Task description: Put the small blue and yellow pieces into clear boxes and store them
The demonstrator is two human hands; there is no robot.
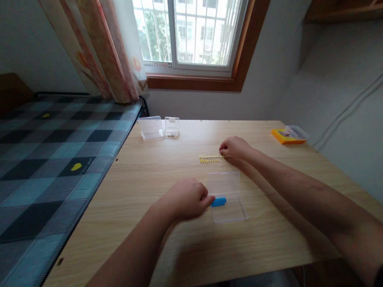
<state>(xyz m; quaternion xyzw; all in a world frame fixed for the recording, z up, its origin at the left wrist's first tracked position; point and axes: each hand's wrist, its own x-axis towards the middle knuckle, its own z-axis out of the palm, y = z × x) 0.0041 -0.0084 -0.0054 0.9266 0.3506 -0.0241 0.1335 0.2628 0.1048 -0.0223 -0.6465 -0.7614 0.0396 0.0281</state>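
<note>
Wooden tabletop (pixel 176 262) beside a bed (pixel 44 166), window behind. Left hand (pixel 186 199) near the middle of the tabletop, fingers curled, tips touching the left end of the blue pieces (pixel 218 201). Cannot tell whether it pinches them or only rests against them. The blue pieces lie in a flat clear tray (pixel 230 214), against its left wall, toward the near edge. Right hand (pixel 234 148) further back, toward the far edge, also loosely clenched, fingertips at the right end of a yellow row (pixel 209 159) lying on the bare wood. Grasp or plain touch, not clear. Step in hand, as I read it: small pieces being handled at both ends at once, blue at the tray, yellow on the wood. Any next move with either calls for a fine fingertip pinch, the tray held from sliding and the yellow row kept in line. Counts: one tray; blue pieces a small flat stack, seemingly two or three, too small to be sure; yellow row one, its members too fine to count. Two clear boxes at the far left corner, larger (pixel 151 127) and smaller (pixel 172 126), just beside each other. One orange box (pixel 283 136) at the right edge, a clear lid (pixel 297 130) against it.
</note>
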